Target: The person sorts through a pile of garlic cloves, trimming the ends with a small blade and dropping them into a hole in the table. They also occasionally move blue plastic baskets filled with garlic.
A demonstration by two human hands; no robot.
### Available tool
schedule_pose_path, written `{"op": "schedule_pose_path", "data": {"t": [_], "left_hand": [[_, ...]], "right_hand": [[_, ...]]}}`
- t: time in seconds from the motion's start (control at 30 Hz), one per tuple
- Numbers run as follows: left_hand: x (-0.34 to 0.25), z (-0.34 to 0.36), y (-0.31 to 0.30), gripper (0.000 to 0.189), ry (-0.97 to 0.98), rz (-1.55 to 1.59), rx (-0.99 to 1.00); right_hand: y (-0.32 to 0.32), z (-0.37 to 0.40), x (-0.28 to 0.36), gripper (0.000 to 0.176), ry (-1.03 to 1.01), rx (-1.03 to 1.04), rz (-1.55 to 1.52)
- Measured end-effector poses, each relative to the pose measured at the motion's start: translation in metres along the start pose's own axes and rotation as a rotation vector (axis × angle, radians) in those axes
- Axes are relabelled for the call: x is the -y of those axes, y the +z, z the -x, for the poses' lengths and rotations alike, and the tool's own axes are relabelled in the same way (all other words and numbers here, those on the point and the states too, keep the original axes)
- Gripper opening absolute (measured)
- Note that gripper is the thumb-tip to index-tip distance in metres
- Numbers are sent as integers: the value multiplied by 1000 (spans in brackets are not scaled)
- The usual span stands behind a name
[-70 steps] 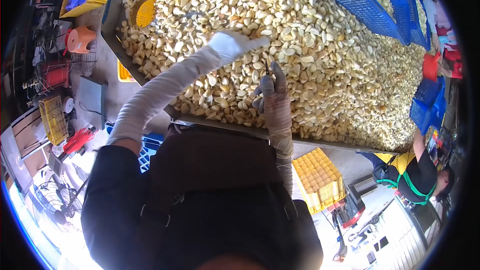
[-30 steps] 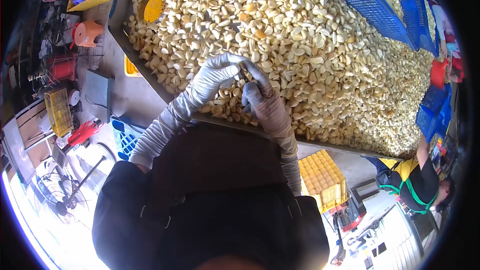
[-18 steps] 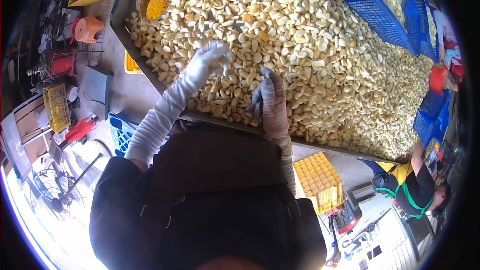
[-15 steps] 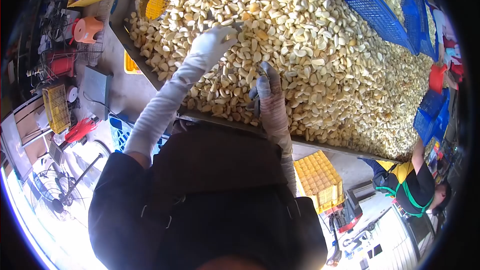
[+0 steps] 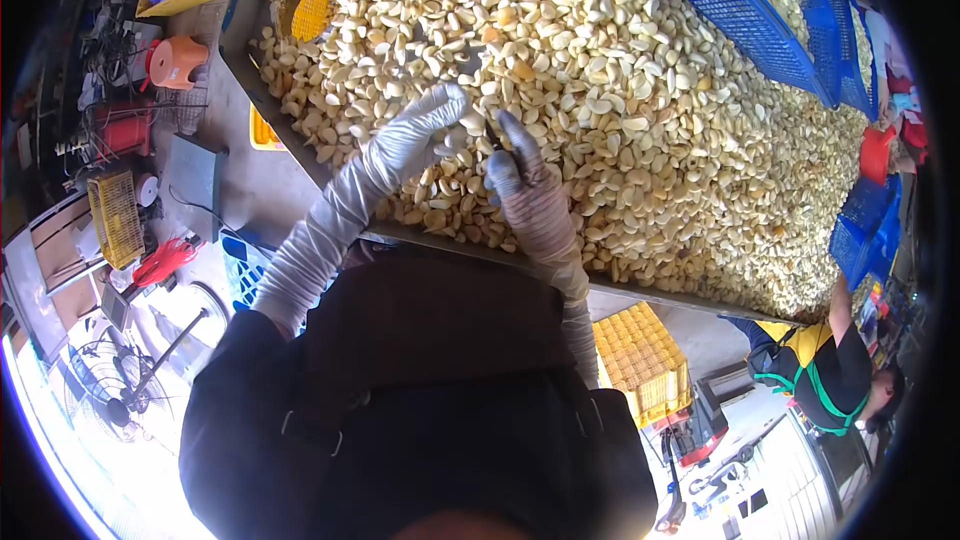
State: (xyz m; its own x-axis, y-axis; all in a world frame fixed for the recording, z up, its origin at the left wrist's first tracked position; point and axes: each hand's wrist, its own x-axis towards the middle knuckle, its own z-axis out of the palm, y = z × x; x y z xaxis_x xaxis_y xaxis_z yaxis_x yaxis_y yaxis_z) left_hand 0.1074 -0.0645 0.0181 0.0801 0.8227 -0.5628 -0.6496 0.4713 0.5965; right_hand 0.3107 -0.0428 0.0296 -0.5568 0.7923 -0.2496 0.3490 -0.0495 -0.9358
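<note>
- The right hand [image 5: 522, 190] is clenched, with the forefinger laid out straight and pointing away from the body. It grips a thin dark tool [image 5: 491, 136] whose tip shows just left of that forefinger. I can't tell from here whether it is a knife.
- The tool's long axis runs away from the person and leans slightly toward the other hand, so its tip sits in the narrow gap between the two gloves.
- The left hand [image 5: 432, 127] is just beside the right and reaches a little farther into the heap. Its fingers are stretched long and close together, palm down on the garlic. I cannot tell whether a clove is pinched under the thumb.
- The two hands are close but not touching, and the left fingertips lie ahead and to the left of the tool's tip.
- The garlic cloves [image 5: 620, 120] lie directly under and in front of both hands. The peeled heap spreads away and far off to the person's right.
- The cloves fill a long metal tray [image 5: 655, 297], and its near rim passes just below the right wrist, close to the person's body.
- A yellow basket [image 5: 305, 6] is sunk in the heap at the far left, well beyond the left hand.
- Blue crates [image 5: 765, 25] holding more cloves stand along the far side.
- A co-worker [image 5: 830, 375] bends at the right end of the tray, well apart from these hands.
- A yellow crate [image 5: 640, 360] sits under the near rim.
</note>
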Motion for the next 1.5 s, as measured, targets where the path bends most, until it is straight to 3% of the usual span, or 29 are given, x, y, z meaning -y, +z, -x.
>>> {"op": "schedule_pose_path", "data": {"t": [0.03, 0.1, 0.13, 0.23, 0.27, 0.3, 0.33, 0.43, 0.5, 0.53, 0.6, 0.67, 0.77, 0.9, 1.0, 1.1, 1.2, 1.27, 1.37, 1.43, 1.5], "left_hand": [[1, 6, 8, 20, -14, 103, -3], [13, 5, 12, 18, 0, 181, -66], [23, 3, 11, 18, 25, 154, -124], [32, 11, 15, 17, 42, 112, -120], [32, 17, 20, 17, 30, 177, -75], [29, 20, 24, 17, 17, 241, -30], [25, 23, 28, 16, 5, 149, -124], [12, 38, 43, 16, 25, 59, -147], [23, 31, 37, 19, 175, -89, -158], [29, 29, 34, 24, 248, -165, -168], [28, 29, 26, 31, 122, -69, -116], [28, 28, 22, 35, 25, 82, -28], [39, 21, 9, 33, -2, 146, 133], [24, 32, 25, 24, 12, 56, -23], [26, 31, 29, 15, 77, 69, -115], [33, 33, 36, 15, 211, -198, -250], [44, 32, 35, 14, 256, -150, -282], [51, 31, 35, 12, 233, -16, -310], [59, 35, 30, 10, 276, -79, -327], [55, 38, 37, 9, 350, -195, -329], [62, 35, 34, 11, 470, -276, -285]], "right_hand": [[1, -2, -1, 48, -51, 35, 78], [6, 2, 10, 48, 9, -12, -170], [4, 3, 15, 49, -53, -11, -120], [2, 9, 28, 50, 33, 9, 39], [9, 9, 20, 48, -57, -25, -143], [9, 7, 19, 47, -144, -91, 6], [8, 3, 18, 46, -231, -156, 155], [5, -2, -18, 40, -125, -238, 387], [5, -5, -26, 35, 189, -290, -347], [1, 0, -24, 40, 200, -221, -197], [4, 10, -16, 39, -6, -92, 29], [4, 19, 23, 41, 10, -10, -71], [10, 17, 12, 45, 38, 19, -82], [11, 20, 12, 48, 131, -71, -232], [9, 25, 13, 45, 167, -23, -254], [11, 27, 19, 51, 211, -9, -373], [18, 24, 11, 47, 100, -66, -290], [22, 24, 9, 43, 147, -88, -400], [25, 28, 24, 42, 384, -78, -773], [25, 31, 26, 42, 415, -83, -799], [16, 29, 44, 57, 536, -111, -993]]}}
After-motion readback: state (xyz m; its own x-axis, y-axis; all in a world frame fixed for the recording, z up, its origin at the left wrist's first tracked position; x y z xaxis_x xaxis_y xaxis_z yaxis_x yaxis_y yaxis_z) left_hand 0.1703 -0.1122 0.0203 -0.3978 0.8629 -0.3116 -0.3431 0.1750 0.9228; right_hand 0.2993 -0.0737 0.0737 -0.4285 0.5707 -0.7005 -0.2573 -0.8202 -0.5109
